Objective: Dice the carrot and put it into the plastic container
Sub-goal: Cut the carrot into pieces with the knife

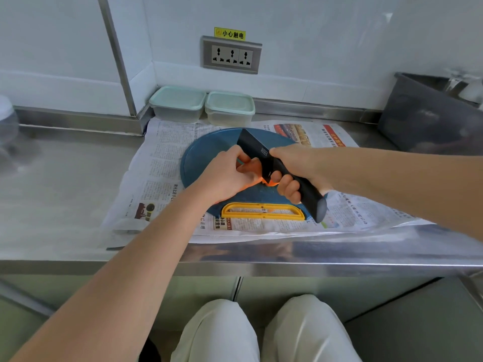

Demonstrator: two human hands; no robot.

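An orange carrot point(253, 170) lies on the round blue cutting board point(206, 158), mostly hidden under my hands. My left hand point(227, 176) grips the carrot with curled fingers. My right hand point(295, 171) holds the handle of a black knife point(257, 150), whose blade stands against the carrot just right of my left fingers. Small orange pieces point(271, 183) show under the blade. Two lidded plastic containers point(177, 103) point(230, 108) stand at the back by the wall.
Newspaper point(162, 163) covers the steel counter point(65, 173) under the board. The board's yellow handle point(262, 211) points toward me. A grey bin point(428, 116) sits at the right. A wall socket point(231, 56) is above the containers.
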